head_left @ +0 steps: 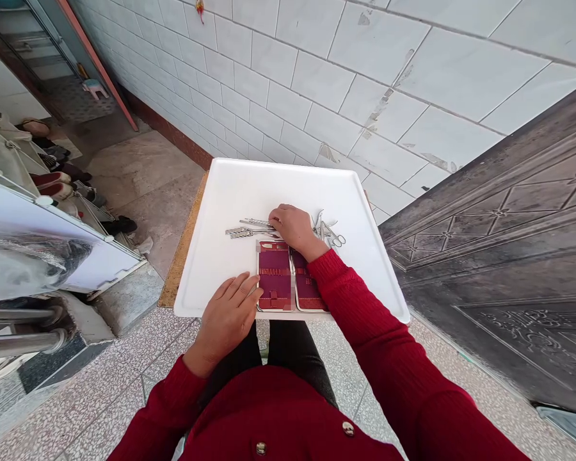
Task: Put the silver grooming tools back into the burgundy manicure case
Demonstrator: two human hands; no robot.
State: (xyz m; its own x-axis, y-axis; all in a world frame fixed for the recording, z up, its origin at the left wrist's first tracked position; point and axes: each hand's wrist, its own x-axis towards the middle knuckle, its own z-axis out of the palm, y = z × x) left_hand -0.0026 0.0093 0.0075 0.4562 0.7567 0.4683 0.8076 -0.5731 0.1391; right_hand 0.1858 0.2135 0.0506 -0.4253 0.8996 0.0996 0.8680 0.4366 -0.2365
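Observation:
An unfolded manicure case [274, 282] with purple and red lining and small loops lies flat at the near side of the white tray [211, 192]. My left hand [231, 307] rests at its left edge, fingers stretched out, fingertips touching the case. Just beyond the case, my right hand [294, 225] reaches down with curled fingers among metal tools; whatever is in its fingertips is hidden. Nail clippers [239, 233] and other slim metal tools lie left of that hand. To its right, small scissors [336, 239] and several more metal tools lie in a loose pile.
The tray sits on a wooden-edged stand [185, 256] close to a white tiled wall [317, 77]. A dark patterned metal door [509, 256] is on the right. A rack with shoes [52, 182] stands at left.

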